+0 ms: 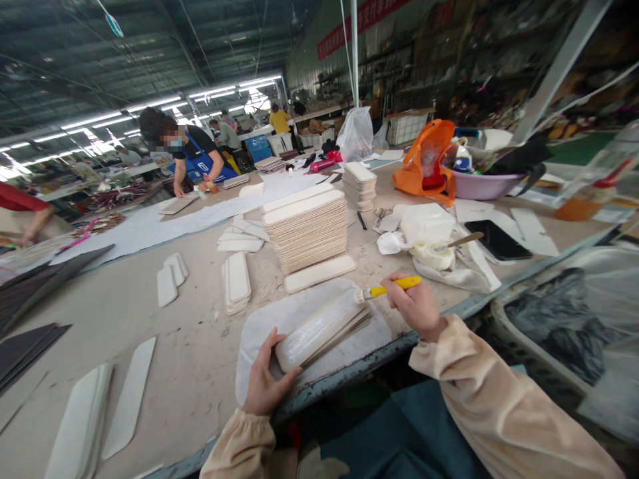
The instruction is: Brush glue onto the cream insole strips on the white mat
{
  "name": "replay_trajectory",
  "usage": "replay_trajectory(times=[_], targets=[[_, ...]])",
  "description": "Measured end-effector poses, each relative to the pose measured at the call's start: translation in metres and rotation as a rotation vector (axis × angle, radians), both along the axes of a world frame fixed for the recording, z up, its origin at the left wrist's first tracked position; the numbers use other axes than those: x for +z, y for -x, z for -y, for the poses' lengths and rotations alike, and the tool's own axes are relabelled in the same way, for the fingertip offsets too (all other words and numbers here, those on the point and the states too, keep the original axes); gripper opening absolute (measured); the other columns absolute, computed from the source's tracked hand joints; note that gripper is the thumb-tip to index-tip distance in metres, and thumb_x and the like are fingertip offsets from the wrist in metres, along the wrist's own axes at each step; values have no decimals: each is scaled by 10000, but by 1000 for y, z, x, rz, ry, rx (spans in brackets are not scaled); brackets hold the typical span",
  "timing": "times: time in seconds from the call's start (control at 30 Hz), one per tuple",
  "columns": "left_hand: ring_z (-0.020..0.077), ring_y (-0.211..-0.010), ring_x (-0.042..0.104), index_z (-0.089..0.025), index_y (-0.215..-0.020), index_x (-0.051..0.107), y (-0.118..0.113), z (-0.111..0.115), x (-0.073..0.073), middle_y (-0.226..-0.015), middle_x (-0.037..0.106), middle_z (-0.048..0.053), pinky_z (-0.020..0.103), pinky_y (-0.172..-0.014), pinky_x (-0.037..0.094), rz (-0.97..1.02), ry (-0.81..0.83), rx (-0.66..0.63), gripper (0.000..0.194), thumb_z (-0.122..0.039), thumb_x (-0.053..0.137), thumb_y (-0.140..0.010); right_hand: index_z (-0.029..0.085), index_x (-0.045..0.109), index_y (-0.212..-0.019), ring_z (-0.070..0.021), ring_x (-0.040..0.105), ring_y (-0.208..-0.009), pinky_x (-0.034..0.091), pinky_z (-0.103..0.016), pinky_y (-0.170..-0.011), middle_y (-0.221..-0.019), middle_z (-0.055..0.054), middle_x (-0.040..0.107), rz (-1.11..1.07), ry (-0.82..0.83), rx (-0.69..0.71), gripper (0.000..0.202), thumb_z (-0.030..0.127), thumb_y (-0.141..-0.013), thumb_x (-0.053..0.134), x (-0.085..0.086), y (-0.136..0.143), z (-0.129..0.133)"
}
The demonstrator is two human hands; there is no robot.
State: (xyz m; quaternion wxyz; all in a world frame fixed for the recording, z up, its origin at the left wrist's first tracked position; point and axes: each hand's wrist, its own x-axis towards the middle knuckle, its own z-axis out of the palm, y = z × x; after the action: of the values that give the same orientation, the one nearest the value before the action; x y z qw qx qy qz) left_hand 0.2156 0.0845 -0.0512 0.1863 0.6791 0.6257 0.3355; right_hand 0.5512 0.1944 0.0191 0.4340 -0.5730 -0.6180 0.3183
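Note:
My right hand [415, 305] is closed around the yellow handle of a paintbrush [402, 285]. Its bristles touch the far right end of the top strip in a small stack of pale rounded strips [319, 331], whose upper face looks wet and shiny. My left hand [269, 376] grips the near left end of that stack between thumb and fingers. Beneath it lies a white sheet [254, 332] at the table edge. Just behind are a single strip [319, 273] and a tall stack of similar strips [307, 229].
Right of the stacks are a white tub [428, 223], a phone [502, 239], an orange bag [424, 163] and a purple basin [486, 185]. More strips [132, 396] lie at left. A co-worker in a blue apron [200, 163] stands across the table. A lined bin [564, 326] is at right.

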Motion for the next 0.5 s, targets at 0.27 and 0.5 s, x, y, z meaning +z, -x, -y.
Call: replay_trajectory(times=[0.27,0.5], targets=[[268,-1230,478,-168,-1370,323,0,1,0,-1270,534,115,442,-1052,386,2,12,12,786,-369,698,-709,199,523,-584,-118,550,-573,426,-254,-663,-594,17,569,-67,31,309,369,381,-892,434,-13,33,14],[285,-1250,455,-169,-1357,343,1,-1,1,-1275,525,130,488,-1074,348,45,32,6,767,-383,695,-709,198,551,-680,-145,532,-515,415,-283,-583,-513,10,539,25,-23,-36,271,394,-854,483,-3,6,0]])
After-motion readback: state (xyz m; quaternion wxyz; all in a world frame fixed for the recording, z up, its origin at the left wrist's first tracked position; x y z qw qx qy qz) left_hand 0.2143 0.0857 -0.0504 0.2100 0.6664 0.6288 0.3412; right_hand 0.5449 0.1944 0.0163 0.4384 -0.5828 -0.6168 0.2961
